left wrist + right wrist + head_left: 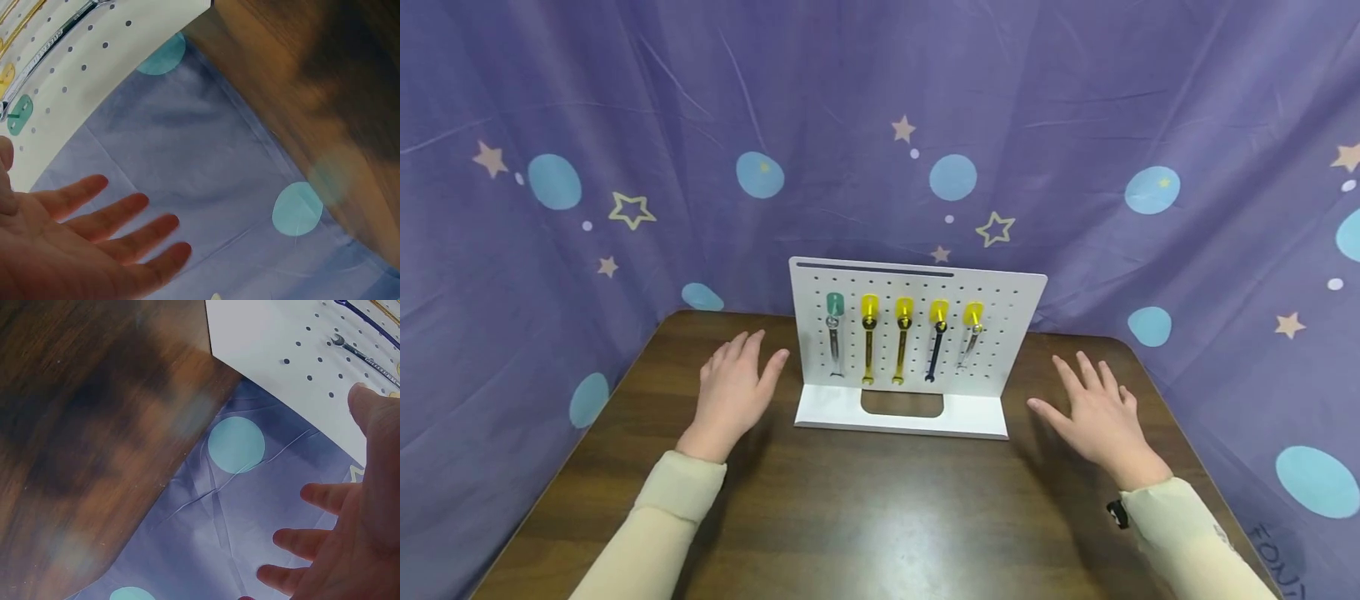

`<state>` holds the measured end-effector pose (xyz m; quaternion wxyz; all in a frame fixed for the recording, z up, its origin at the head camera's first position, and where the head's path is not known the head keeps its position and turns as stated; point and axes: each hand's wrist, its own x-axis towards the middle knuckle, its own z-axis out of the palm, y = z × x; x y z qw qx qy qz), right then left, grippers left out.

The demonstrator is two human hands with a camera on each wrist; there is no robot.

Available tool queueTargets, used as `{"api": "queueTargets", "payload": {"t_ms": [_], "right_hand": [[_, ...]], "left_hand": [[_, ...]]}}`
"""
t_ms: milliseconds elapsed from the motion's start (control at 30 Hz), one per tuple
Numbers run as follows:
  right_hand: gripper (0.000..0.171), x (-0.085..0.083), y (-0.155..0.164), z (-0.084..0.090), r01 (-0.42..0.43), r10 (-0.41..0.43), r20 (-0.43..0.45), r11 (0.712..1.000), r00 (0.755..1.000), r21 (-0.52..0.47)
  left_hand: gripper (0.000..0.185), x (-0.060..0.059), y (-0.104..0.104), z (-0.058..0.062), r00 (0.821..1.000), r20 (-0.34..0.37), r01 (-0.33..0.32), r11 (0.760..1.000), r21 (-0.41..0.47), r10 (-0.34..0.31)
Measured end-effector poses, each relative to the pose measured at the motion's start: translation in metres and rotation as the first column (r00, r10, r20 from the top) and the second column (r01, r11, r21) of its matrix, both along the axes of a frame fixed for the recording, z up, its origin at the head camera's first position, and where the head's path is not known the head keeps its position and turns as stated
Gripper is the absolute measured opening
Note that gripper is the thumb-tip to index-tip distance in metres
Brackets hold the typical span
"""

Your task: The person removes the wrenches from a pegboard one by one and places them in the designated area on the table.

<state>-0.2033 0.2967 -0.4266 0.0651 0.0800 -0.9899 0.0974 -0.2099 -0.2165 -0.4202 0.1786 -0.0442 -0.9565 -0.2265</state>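
A white pegboard stand (917, 287) stands on the table, with several wrenches hanging from its hooks. At its left end a silver wrench (834, 346) hangs from a green hook (835, 303). Beside it come two gold wrenches, a dark wrench (935, 354) and, rightmost, a smaller silver wrench (971, 343), all on yellow hooks. My left hand (735, 392) is left of the board, fingers extended, holding nothing. On the other side, my right hand (1097, 417) has its fingers spread and holds nothing. Both wrist views show the hands apart from the board.
The brown wooden table (850, 508) extends in front of the stand. Behind and around it hangs a purple curtain (850, 100) printed with stars and blue dots. A small black object (1117, 513) shows at the right sleeve's cuff.
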Motion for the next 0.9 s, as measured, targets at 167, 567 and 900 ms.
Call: {"api": "queueTargets", "payload": {"t_ms": [167,567,900], "right_hand": [[0.092,0.004,0.001,-0.001,-0.001,0.001,-0.012,1.0,1.0,-0.005],[0.093,0.015,0.006,-0.004,0.012,-0.011,0.022,1.0,1.0,-0.024],[0.092,0.018,0.004,-0.01,-0.004,0.005,0.039,1.0,0.999,-0.016]], "left_hand": [[0.069,-0.009,0.004,0.001,0.999,-0.025,0.034,0.998,0.058,-0.033],[0.071,-0.025,0.017,0.0,0.995,0.077,0.047,0.987,0.156,-0.06],[0.069,-0.03,0.02,0.003,0.995,0.086,0.029,0.98,0.198,-0.047]]}}
